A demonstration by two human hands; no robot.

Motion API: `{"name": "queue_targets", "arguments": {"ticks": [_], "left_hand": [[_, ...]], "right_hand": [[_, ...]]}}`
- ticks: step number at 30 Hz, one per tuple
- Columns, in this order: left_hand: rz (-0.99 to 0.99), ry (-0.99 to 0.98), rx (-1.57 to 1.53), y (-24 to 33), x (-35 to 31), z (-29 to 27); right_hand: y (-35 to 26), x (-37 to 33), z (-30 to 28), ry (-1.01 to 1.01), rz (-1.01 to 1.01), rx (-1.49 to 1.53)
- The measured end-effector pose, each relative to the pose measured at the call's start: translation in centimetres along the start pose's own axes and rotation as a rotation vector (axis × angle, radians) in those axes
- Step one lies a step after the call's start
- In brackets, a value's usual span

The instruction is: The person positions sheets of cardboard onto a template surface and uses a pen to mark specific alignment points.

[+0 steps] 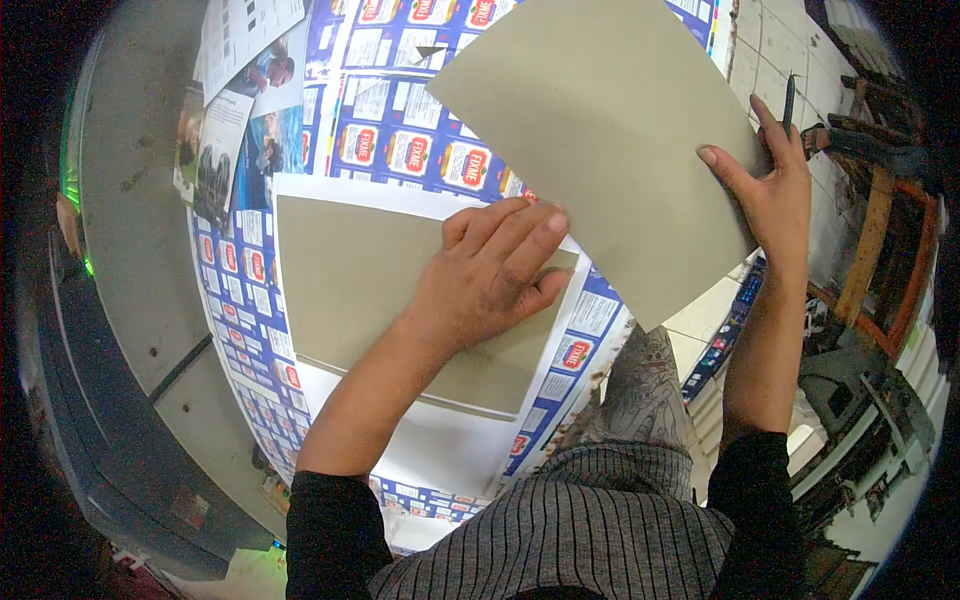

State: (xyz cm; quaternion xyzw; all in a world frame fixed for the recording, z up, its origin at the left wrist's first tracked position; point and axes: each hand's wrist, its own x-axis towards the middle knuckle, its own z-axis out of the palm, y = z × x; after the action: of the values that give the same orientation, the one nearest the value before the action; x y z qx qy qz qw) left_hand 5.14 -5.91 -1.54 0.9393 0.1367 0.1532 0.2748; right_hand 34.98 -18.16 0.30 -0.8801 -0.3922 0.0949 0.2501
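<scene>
1. Pressing down at the picture's centre, the left hand point(490, 275) lies flat, fingers together, on a grey board point(350, 290) that rests on a white sheet point(440, 450).
2. At three o'clock, the right hand point(770, 190) pinches the edge of a second grey board point(600, 130), lifted and tilted above the table, thumb on top; a dark pen point(788, 100) stands between its fingers.
3. At twelve o'clock, blue printed label sheets point(400, 130) cover the work surface; magazine pages point(240, 110) lie at eleven.
4. Risk, as I judge it: the raised board is held at one edge only, so it could sag or swing and land askew on the lower board, and the pen may mark it.
</scene>
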Motion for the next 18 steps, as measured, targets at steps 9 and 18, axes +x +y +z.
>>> {"name": "queue_targets", "arguments": {"ticks": [9, 18], "left_hand": [[-0.024, -0.062, 0.037, 0.26, 0.26, -0.43], [0.004, 0.009, -0.004, -0.05, -0.11, 0.07]], "right_hand": [[-0.04, 0.01, -0.07, 0.008, -0.009, -0.004], [0.09, 0.01, 0.09, 0.002, -0.013, 0.0]]}}
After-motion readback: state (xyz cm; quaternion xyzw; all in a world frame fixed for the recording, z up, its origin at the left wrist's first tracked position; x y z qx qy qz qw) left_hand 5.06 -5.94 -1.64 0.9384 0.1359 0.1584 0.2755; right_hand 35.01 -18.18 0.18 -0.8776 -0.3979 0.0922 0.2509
